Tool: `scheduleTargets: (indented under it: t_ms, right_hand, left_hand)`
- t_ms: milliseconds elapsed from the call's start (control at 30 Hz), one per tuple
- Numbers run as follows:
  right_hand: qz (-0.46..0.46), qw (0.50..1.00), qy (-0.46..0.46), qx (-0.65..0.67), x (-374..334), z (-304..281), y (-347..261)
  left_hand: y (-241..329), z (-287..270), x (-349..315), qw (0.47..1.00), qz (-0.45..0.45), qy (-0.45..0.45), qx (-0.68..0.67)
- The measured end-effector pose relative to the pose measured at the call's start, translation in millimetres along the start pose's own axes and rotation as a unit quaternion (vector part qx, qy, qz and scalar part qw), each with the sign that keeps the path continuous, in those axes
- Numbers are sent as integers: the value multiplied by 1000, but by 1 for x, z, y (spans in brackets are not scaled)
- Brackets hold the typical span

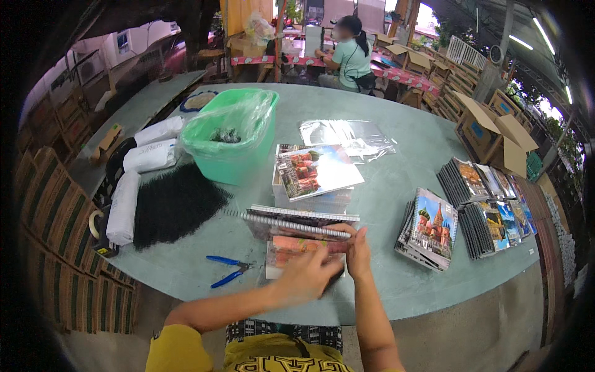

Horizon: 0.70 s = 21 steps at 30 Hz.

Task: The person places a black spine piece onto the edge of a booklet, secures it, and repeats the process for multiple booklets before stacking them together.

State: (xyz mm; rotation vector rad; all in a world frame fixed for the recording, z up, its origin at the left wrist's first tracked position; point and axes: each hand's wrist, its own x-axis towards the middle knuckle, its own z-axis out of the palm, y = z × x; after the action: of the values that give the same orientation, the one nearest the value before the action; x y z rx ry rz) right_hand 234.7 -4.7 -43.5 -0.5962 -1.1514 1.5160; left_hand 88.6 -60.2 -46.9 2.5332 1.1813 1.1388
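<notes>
Both hands at the near edge of the surface (396,291), on a spiral notebook (297,226). Left hand (307,276) spread flat over its lower cover, fingers loosely open. Right hand (357,251) pinching the notebook's right end, fingers narrow. Long axis running left to right along the wire spine, directly ahead. Blue pliers (228,270) just left, untouched.

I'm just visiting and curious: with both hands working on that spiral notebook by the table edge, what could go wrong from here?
The left hand and right hand work on the spiral notebook; its wire ends might prick fingers. The blue pliers lie near the table edge, so a forearm could knock them off. The stack of notebooks behind has a skewed top cover that might slide.
</notes>
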Motion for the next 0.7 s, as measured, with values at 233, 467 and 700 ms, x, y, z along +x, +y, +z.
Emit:
scheduleTargets:
  t_ms: [233, 467, 700]
  right_hand:
    - [-131, 983, 1, -125, 7, -5, 12]
    - [-39, 987, 40, -150, 0, -8, 1]
    - [-51, 965, 59, -248, -5, -15, 16]
  left_hand:
    - [-11, -4, -11, 1000, 5, -10, 13]
    - [-11, -45, 52, 990, 49, -14, 130]
    - [-6, -28, 67, 997, 44, -8, 62]
